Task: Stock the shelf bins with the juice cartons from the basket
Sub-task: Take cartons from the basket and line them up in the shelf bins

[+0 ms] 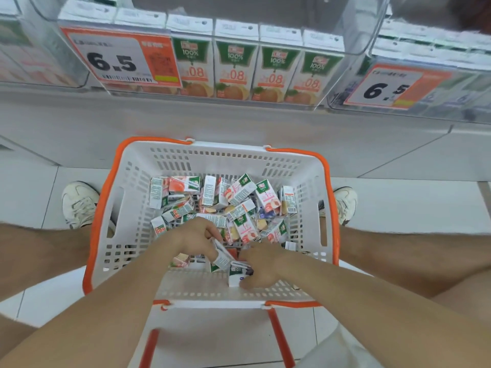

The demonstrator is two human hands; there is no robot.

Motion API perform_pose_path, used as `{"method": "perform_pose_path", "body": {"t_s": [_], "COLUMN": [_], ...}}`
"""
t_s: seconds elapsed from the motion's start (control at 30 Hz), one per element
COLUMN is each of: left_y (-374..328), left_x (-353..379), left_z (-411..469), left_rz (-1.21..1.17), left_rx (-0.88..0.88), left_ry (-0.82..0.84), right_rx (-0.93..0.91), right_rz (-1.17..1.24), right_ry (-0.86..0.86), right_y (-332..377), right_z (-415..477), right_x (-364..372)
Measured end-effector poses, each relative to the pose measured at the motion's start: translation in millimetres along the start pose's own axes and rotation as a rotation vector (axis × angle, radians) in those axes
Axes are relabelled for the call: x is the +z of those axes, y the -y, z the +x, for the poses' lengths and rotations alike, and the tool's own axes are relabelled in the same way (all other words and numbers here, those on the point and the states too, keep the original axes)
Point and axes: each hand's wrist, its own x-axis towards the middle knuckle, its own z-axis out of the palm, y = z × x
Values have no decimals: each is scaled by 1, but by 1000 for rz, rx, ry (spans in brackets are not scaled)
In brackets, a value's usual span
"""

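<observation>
My left hand (191, 239) has its grip pinched on a small white juice carton (222, 257), held tilted. My right hand (261, 268) has its grip curled round a white carton with green and purple print (236, 278). Both sit just beside each other at the near wall of the white slotted plastic basket (305, 166). A heap of loose juice cartons (239, 197) lies deeper in the basket. Beyond the basket, a clear plastic shelf bin (357, 35) holds a row of upright orange-juice cartons (235, 70).
</observation>
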Motion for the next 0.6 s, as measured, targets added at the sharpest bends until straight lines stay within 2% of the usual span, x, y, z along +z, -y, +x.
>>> {"method": "perform_pose_path", "body": {"t_s": [0.1, 0.17, 0.27, 0.43, 0.47, 0.6], "left_y": [1, 0, -8, -38, -46, -80], "left_x": [-13, -21, -36, -55, -58, -71], "left_z": [-12, -22, -38, -73, -80, -111], "left_rz": [-154, -272, -443, -733, -772, -813], "left_rx": [37, 72, 143, 304, 331, 437], "left_ry": [-76, -120, -143, -32, -33, -88], "right_rx": [-4, 6, 40, 71, 85, -59], "right_rz": [-22, 99, 469, 1312, 1391, 1322], "right_ry": [-44, -116, -273, -549, -597, -707], "right_y": [-3, -6, -13, -4, -2, 8], "right_z": [-5, -14, -33, -73, -85, -130], "right_x": [-11, -22, -44, -89, -98, -119]}}
